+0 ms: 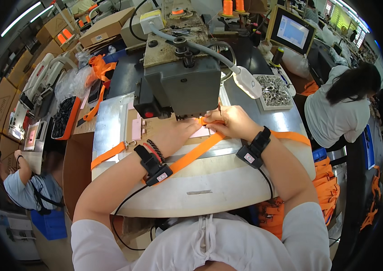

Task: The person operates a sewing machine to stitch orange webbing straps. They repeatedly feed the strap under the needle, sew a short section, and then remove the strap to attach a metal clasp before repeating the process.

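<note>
A dark grey sewing machine head point(180, 88) stands over a work plate with pink pieces point(136, 129). Under it, my left hand point(175, 135) rests with fingers pressed together at the end of an orange strap; its fingertips are partly hidden. My right hand point(232, 121) pinches that strap just right of the needle area. The orange strap point(196, 151) runs diagonally toward me beneath my left wrist, and another length goes off to the right. At the left, a metal hook point(130, 143) ends an orange strap lying on the table.
A tray of metal hardware point(272, 92) sits at right, below a screen point(290, 31). At left are an orange-rimmed bin of black parts point(63, 118) and cardboard boxes point(106, 29). Co-workers sit at right point(333, 113) and left point(31, 189). Orange straps point(324, 189) pile beside the table.
</note>
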`<state>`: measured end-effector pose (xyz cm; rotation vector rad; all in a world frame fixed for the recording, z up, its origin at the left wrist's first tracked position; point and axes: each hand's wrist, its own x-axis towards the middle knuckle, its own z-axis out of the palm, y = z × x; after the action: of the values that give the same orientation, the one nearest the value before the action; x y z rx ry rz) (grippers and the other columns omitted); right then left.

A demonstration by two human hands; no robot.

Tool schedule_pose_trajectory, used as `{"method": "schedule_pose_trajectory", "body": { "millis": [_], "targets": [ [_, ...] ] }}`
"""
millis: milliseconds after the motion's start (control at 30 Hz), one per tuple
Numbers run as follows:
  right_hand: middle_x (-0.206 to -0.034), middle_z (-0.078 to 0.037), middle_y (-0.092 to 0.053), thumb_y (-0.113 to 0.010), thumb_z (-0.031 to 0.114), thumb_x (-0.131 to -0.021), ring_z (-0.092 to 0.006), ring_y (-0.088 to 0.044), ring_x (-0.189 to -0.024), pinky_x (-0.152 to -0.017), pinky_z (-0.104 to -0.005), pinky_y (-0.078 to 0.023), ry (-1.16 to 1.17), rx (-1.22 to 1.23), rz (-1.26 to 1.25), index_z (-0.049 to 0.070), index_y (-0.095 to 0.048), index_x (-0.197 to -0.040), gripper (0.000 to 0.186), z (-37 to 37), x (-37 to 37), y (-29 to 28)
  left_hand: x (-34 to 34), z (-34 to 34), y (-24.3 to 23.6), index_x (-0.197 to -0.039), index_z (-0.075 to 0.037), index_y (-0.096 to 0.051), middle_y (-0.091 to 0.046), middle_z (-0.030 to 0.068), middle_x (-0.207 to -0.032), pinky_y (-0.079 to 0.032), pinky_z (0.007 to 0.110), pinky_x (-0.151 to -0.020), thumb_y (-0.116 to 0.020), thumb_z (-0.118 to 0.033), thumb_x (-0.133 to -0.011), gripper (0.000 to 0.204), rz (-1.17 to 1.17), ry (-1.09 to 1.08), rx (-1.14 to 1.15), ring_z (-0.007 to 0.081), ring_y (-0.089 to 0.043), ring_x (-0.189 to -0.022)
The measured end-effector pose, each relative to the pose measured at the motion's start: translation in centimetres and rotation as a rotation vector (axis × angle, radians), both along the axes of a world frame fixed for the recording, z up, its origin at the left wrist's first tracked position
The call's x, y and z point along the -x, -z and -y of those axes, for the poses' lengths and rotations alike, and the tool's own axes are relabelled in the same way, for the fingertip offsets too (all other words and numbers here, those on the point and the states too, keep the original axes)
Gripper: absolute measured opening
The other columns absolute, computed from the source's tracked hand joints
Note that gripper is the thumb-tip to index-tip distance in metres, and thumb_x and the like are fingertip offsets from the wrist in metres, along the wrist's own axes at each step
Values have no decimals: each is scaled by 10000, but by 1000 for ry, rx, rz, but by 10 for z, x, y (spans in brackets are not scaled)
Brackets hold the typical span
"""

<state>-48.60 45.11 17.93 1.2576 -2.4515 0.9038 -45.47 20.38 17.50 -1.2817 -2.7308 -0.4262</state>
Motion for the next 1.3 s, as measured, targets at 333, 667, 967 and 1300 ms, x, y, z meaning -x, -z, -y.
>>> {"method": "schedule_pose_trajectory", "body": {
  "millis": [333, 667, 967, 1300],
  "targets": [
    [-850, -47, -634, -729, 176, -757, -252, -594, -857, -755, -369, -502, -71, 28, -150, 79, -689, -836, 131, 0, 5, -1, 2, -3, -3, -1125, -38, -570, -621, 85, -1043, -516, 331, -808, -501, -81, -902, 237, -54, 11, -67, 257, -627, -957],
    [-868, -64, -645, -713, 143, -759, -263, -600, -863, -758, -369, -506, -83, 90, -80, 40, -685, -840, 134, 0, 8, 9, -13, 7, -18, -1155, -105, -573, -613, 52, -1093, -526, 327, -777, -563, -112, -837, 318, -327, 19, 90, 216, -660, -810],
    [-898, -69, -659, -719, 151, -766, -264, -606, -876, -770, -364, -513, -84, 90, -42, 31, -698, -882, 168, -1, 6, 7, -12, 4, -33, -1260, -102, -496, -537, 118, -1172, -448, 371, -953, -498, -84, -879, 381, -16, 66, 246, 281, -565, -1076],
    [-909, -71, -654, -735, 199, -785, -264, -611, -880, -778, -362, -512, -68, 95, -48, 54, -688, -835, 161, -2, 9, 14, -9, 4, -21, -1206, -216, -597, -592, 14, -1064, -422, 352, -811, -489, -172, -910, 318, -270, 27, 216, 204, -599, -926]
  ]
}}
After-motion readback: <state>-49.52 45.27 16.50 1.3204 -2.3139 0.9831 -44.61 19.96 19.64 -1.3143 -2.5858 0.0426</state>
